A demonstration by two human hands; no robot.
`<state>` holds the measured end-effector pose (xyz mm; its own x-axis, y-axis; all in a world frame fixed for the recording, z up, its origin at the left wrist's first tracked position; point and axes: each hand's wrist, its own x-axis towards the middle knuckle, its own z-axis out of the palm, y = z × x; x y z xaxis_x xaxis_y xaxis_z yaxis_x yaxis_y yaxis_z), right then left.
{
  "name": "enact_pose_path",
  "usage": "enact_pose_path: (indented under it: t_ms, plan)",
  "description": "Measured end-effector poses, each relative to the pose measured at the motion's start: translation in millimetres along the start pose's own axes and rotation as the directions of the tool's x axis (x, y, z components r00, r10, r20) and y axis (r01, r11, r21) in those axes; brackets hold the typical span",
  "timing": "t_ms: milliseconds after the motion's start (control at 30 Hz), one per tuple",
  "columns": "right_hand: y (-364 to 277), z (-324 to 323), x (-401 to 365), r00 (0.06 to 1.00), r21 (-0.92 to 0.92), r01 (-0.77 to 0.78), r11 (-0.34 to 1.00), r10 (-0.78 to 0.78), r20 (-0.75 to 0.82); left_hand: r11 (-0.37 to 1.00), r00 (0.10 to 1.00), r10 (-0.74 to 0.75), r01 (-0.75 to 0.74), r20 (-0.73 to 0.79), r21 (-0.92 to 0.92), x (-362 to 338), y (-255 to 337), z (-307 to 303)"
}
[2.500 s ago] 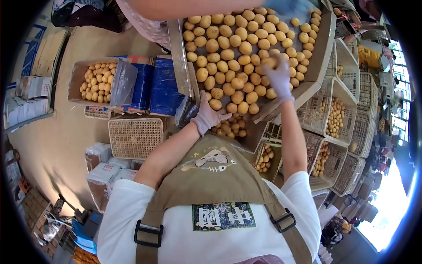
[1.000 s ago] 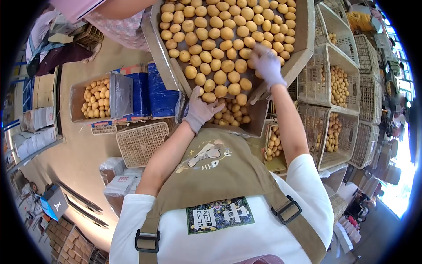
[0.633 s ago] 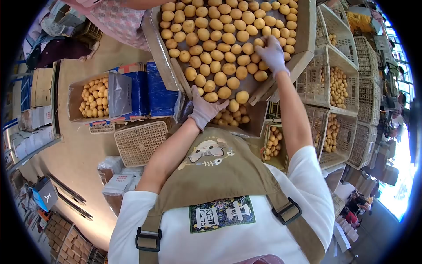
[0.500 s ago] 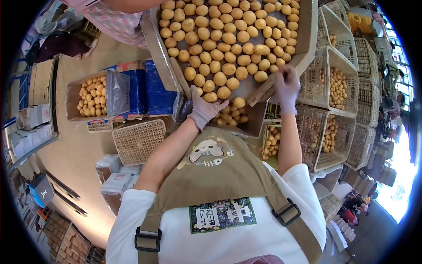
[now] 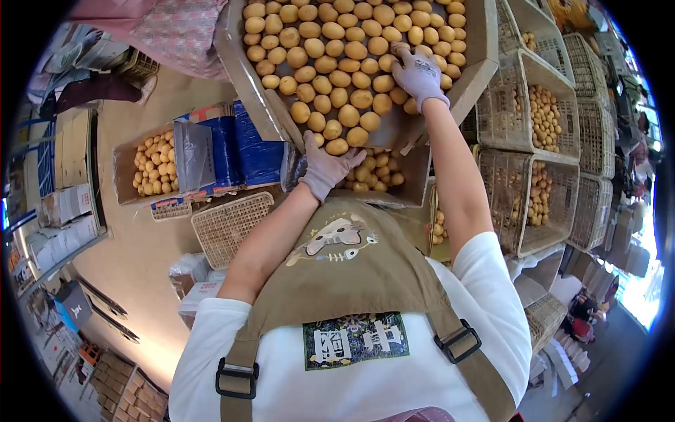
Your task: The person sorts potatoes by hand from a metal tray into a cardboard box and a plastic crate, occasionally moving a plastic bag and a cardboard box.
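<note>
A tan workshop floor [image 5: 133,253] is crowded with cartons and baskets, and a big slanted sorting tray [image 5: 246,84] fills the upper middle of the view. The tray holds a loose single layer of round yellow fruits [image 5: 337,63], matt-skinned and dull gold, all close to one size, some with small brown specks.

Below the tray's low corner stands an open box [image 5: 419,172] with a heap of the same fruits in it. To the left, a cardboard carton [image 5: 121,172] lined with grey plastic film [image 5: 193,151] is about half full of them, and blue-wrapped packs [image 5: 242,141] lie just beside it. A flat lattice basket [image 5: 232,225] lies on the floor near the person's left elbow. On the right, an upper mesh basket [image 5: 499,112] and a lower mesh basket [image 5: 503,204] each hold a column of fruits, and more baskets are stacked beyond them. A patterned garment [image 5: 179,32] of another person shows at the tray's far left corner.

The left hand [image 5: 325,165], in a pale glove, rests at the tray's low lip with the fingers spread, touching the fruits nearest the edge and gripping nothing. The right hand [image 5: 419,74], gloved too, lies palm down on the fruits near the tray's right wall, fingers curled over them; whether it has closed on one cannot be told.
</note>
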<state>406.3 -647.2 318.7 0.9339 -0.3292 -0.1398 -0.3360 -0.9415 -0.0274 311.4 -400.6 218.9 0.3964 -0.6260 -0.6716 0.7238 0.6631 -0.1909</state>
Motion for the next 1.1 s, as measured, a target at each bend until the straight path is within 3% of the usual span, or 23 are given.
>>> enact_pose_path:
  t_ms: [100,133,233,333,433,500,567,600,633,667,700,767,833,900,933,967,1000,1033,1067,1100]
  plan:
    - [-3,-18,11,0.982,0.201,-0.054,0.978,0.015,0.188,1.000,0.999,0.014,-0.015,0.029,0.014,1,0,-2]
    - [4,-17,22,0.968,0.239,-0.015,0.971,-0.046,0.248,1.000,0.999,0.020,-0.021,0.043,0.011,1,-2,-3]
    - [-3,-5,32,0.957,0.203,-0.048,0.978,-0.013,0.289,1.000,0.999,0.023,-0.024,0.032,0.003,-1,-2,-3]
    - [9,-2,25,0.985,0.360,0.031,0.932,-0.090,0.150,1.000,1.000,-0.008,0.008,0.008,-0.013,5,0,-6]
    - [25,15,-17,0.949,0.614,0.260,0.745,-0.081,-0.303,0.999,0.999,0.031,-0.031,0.026,0.015,1,-1,-6]
    - [26,-3,-87,0.862,0.553,0.372,0.746,-0.057,-0.504,0.999,0.999,0.037,-0.037,0.037,0.005,5,-1,-10]
    - [65,11,-164,0.831,0.536,0.389,0.749,-0.033,-0.556,0.999,0.998,0.046,-0.046,0.037,0.000,5,0,-11]
    - [79,17,-199,0.779,0.414,0.384,0.825,-0.049,-0.625,0.999,0.998,0.048,-0.048,0.033,0.000,3,0,-8]
    - [95,28,-237,0.839,0.437,0.258,0.862,0.025,-0.544,0.999,0.998,0.046,-0.046,0.031,0.005,3,-1,-5]
    - [120,45,-272,0.933,0.519,0.030,0.854,0.162,-0.320,0.999,0.998,0.032,-0.033,0.054,0.006,3,-1,-5]
    - [138,52,-296,0.965,0.279,-0.222,0.934,0.252,-0.077,1.000,0.997,0.018,-0.018,0.078,0.009,2,0,-5]
    - [141,55,-305,0.888,0.219,-0.424,0.879,0.450,-0.089,1.000,0.996,0.011,-0.011,0.085,0.004,3,-2,-2]
    - [116,31,-277,0.903,0.275,-0.132,0.952,0.230,-0.363,1.000,0.999,0.023,-0.022,0.043,-0.003,0,-5,-1]
    - [54,-10,-229,0.904,0.479,0.056,0.876,0.159,-0.396,0.999,1.000,0.017,-0.016,-0.022,0.035,0,-5,3]
    - [39,-4,-205,0.867,0.372,0.190,0.908,0.023,-0.498,0.997,0.999,0.023,-0.020,-0.038,0.073,-1,-5,3]
    - [18,-9,-180,0.832,0.396,0.352,0.848,-0.089,-0.548,0.994,0.998,0.034,-0.028,-0.053,0.106,-2,-5,2]
    - [1,0,-160,0.807,0.319,0.379,0.869,-0.141,-0.573,0.991,1.000,0.021,-0.019,-0.011,0.130,-3,-4,0]
    - [-17,10,-142,0.847,0.300,0.313,0.901,-0.121,-0.518,0.989,0.999,0.013,-0.018,0.033,0.150,-3,-1,-4]
    - [-26,32,-129,0.933,0.313,0.226,0.922,-0.112,-0.343,0.986,0.997,0.008,-0.020,0.076,0.166,-5,1,-8]
    - [-29,58,-119,0.971,0.197,0.233,0.952,-0.216,-0.105,0.989,0.998,0.007,-0.016,0.059,0.149,-8,2,-10]
